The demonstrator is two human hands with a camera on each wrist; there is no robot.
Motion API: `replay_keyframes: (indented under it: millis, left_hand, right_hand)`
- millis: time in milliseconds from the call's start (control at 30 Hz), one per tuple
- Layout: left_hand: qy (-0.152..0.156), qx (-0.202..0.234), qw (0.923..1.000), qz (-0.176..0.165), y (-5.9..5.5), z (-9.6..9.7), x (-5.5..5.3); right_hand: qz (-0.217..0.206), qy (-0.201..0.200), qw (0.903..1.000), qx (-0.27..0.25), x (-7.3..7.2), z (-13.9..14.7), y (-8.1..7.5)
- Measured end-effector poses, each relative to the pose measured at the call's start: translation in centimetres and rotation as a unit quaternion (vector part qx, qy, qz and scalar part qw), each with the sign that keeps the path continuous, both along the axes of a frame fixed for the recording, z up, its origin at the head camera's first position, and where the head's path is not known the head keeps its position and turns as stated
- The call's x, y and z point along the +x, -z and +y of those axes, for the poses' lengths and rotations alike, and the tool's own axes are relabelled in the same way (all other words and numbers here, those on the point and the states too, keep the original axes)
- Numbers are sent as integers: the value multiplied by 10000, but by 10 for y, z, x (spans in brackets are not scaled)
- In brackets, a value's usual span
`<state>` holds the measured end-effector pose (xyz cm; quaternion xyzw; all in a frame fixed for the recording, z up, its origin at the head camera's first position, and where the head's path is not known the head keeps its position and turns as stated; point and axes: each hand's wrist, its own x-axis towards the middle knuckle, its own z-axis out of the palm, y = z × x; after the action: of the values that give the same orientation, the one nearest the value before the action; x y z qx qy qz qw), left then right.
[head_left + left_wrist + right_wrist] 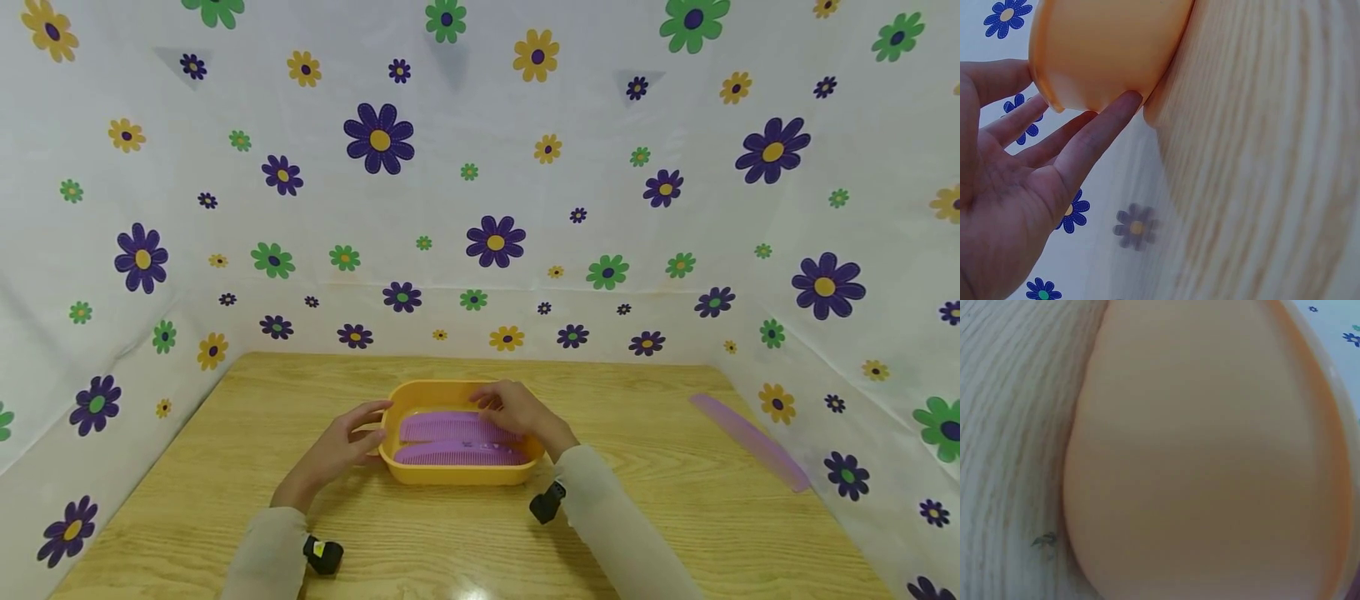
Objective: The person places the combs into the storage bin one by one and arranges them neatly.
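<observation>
A yellow-orange plastic basin (pixel 457 476) stands on the table, and two purple combs (pixel 461 454) lie side by side in it. My left hand (pixel 337 446) is at the basin's left end. In the left wrist view, the fairly straight fingers (pixel 1094 140) of that hand touch the basin's outer wall (pixel 1104 50). My right hand (pixel 521 412) reaches over the right part of the basin, above the farther comb (pixel 442 427). Its fingers bend loosely, with nothing seen between them. Only the basin's side (pixel 1204 450) fills the right wrist view; the hand is hidden there.
A third purple comb (pixel 750 442) lies at the table's right edge, beside the cloth wall. Flower-printed white cloth (pixel 480 192) surrounds the wooden table (pixel 630 525) at the back and both sides.
</observation>
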<state>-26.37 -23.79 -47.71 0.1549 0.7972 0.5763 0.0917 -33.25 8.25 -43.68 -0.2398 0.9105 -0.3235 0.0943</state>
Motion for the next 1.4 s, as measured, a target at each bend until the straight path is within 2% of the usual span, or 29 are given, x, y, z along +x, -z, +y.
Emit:
replay_keyframes:
  millis: [400, 700, 933, 1400]
  left_hand:
    - [-25, 6, 10000, -17, 0, 0, 1]
    - [-42, -22, 10000, -61, 0, 1, 2]
    - [70, 125, 9999, 14, 2, 0, 1]
    - [-85, 60, 9998, -146, 2, 1, 1]
  right_hand:
    - [293, -143, 9993, -158, 4, 20, -20]
    - [500, -260, 9981, -241, 7, 46, -30]
    - [756, -262, 9963, -314, 10, 68, -34]
    - [929, 24, 9955, -173, 8, 114, -29]
